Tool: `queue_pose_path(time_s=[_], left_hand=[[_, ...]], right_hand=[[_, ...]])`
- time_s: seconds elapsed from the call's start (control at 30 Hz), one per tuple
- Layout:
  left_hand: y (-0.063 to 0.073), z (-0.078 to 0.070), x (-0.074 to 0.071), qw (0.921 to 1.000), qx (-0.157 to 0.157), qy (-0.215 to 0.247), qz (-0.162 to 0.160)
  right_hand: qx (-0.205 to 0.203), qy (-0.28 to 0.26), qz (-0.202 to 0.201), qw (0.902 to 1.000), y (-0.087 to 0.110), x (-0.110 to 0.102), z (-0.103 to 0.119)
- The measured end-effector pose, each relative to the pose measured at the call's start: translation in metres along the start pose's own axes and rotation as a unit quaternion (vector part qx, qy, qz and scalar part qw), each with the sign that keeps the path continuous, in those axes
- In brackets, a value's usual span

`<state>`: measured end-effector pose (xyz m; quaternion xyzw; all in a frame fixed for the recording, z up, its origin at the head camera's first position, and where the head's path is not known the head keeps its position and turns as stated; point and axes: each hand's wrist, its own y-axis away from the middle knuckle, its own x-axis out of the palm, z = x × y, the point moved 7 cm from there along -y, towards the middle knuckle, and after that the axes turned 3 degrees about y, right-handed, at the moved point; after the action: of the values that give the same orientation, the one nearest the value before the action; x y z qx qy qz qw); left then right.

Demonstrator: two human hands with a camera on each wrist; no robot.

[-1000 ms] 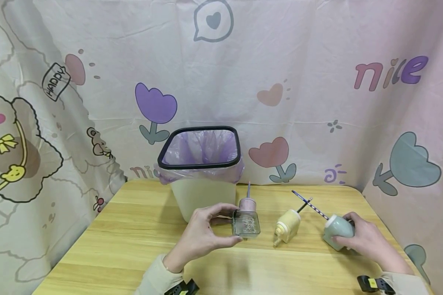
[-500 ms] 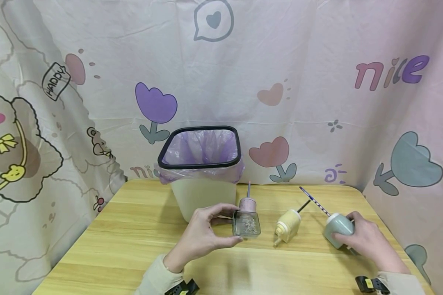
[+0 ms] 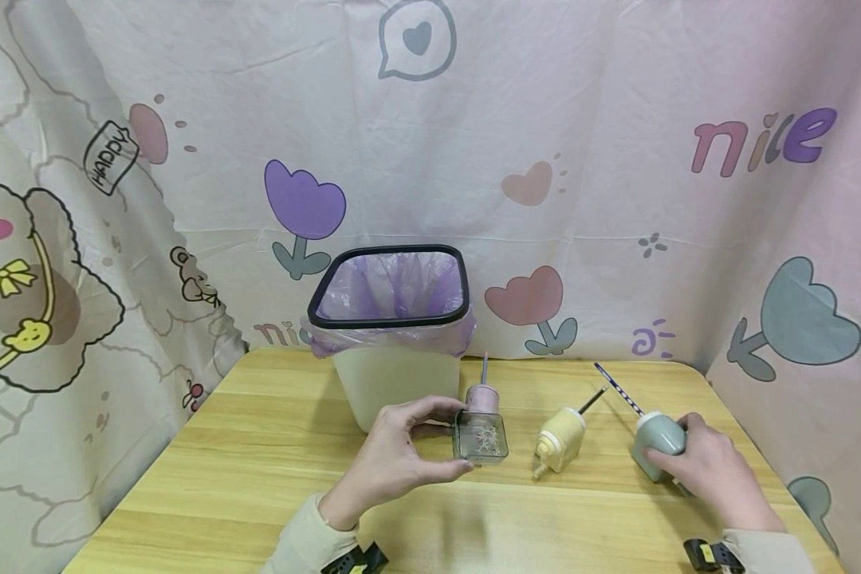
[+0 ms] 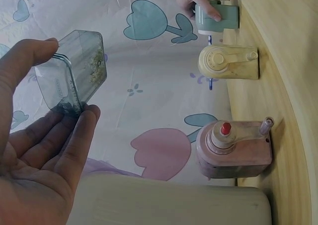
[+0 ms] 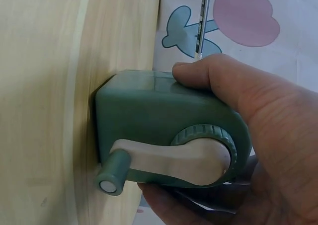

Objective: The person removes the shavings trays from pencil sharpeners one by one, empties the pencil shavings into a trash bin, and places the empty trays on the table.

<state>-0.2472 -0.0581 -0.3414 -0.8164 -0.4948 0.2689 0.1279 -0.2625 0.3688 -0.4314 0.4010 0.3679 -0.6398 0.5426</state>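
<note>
My left hand [image 3: 395, 454] pinches a clear plastic shavings drawer [image 3: 482, 438] between thumb and fingers, held above the table. Pale shavings lie inside it, visible through the wall in the left wrist view. At the right, my right hand [image 3: 713, 470] grips a green hand-crank pencil sharpener [image 5: 139, 111] on the table, thumb over one side and fingers around the other. The sharpener's crank [image 5: 174, 160] faces the right wrist camera. A blue patterned pencil [image 3: 617, 387] sticks out of the sharpener's far end.
A yellow crank sharpener [image 3: 561, 438] with a dark pencil [image 3: 594, 399] stands mid-table. Behind the drawer is a pink crank sharpener [image 4: 233, 155] holding a pencil [image 3: 484, 368]. A bin [image 3: 402, 383] with a purple liner stands left of it, before a printed curtain [image 3: 430, 159].
The green sharpener has turned in my right hand's grip, its pencil swinging right and away from the yellow sharpener's pencil. The right wrist shifted slightly left. My left hand and the drawer stay nearly still.
</note>
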Motion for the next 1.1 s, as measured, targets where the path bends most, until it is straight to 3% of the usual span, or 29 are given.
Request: queue_pose_path(time_s=[0.4, 0.7, 0.9, 1.1], left_hand=[[-0.001, 0.002, 0.000, 1.0000, 0.005, 0.000, 0.001], [-0.003, 0.004, -0.004, 0.9998, -0.017, 0.010, -0.004], [-0.002, -0.001, -0.018, 0.9994, -0.015, 0.024, -0.020], [-0.005, -0.014, -0.042, 0.9989, 0.003, -0.016, -0.044]], right_hand=[[-0.014, 0.009, -0.022, 0.9996, 0.003, -0.006, 0.006], [-0.030, 0.025, -0.042, 0.9983, 0.009, -0.027, 0.021], [-0.069, 0.015, -0.080, 0.9943, 0.015, -0.042, 0.044], [-0.102, -0.002, -0.086, 0.9911, 0.017, -0.053, 0.081]])
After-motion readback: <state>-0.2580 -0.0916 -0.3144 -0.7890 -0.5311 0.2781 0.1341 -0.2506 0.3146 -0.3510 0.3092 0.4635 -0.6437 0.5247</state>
